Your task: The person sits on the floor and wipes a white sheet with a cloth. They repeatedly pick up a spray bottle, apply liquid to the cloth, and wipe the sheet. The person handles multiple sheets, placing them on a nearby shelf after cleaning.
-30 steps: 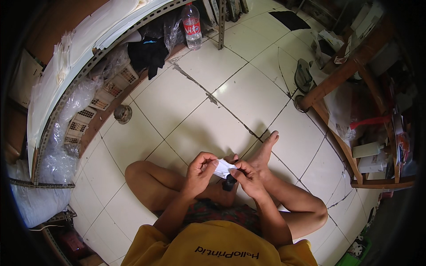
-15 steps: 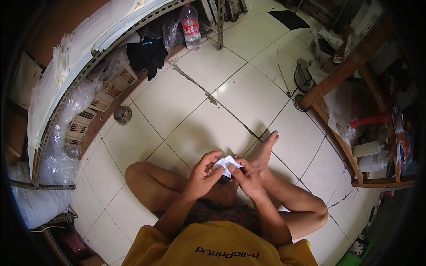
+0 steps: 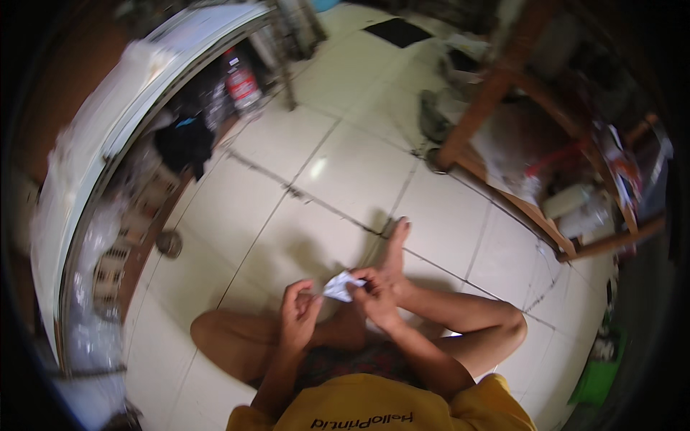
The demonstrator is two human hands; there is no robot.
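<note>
A small piece of folded white paper [image 3: 341, 286] is pinched between the thumb and fingers of my right hand [image 3: 376, 300], above my crossed legs. To its left, my left hand [image 3: 297, 317] is apart from the paper, its fingers loosely curved with the thumb away from them. Nothing shows in that hand, though the picture is slightly blurred. Below both hands are my bare legs and the tiled floor [image 3: 266, 237].
Along the left runs a metal shelf with stacked white sheets [image 3: 100, 136], plastic baskets and a black cloth [image 3: 183, 146]. A red-labelled plastic bottle [image 3: 243, 86] stands under it. To the right are a wooden rack [image 3: 474, 122] and a sandal [image 3: 433, 117]. A black mat [image 3: 397, 32] lies farther off.
My left hand has let go of the paper and moved left and down. The paper stays in my right hand, which has shifted slightly left. The whole view has turned.
</note>
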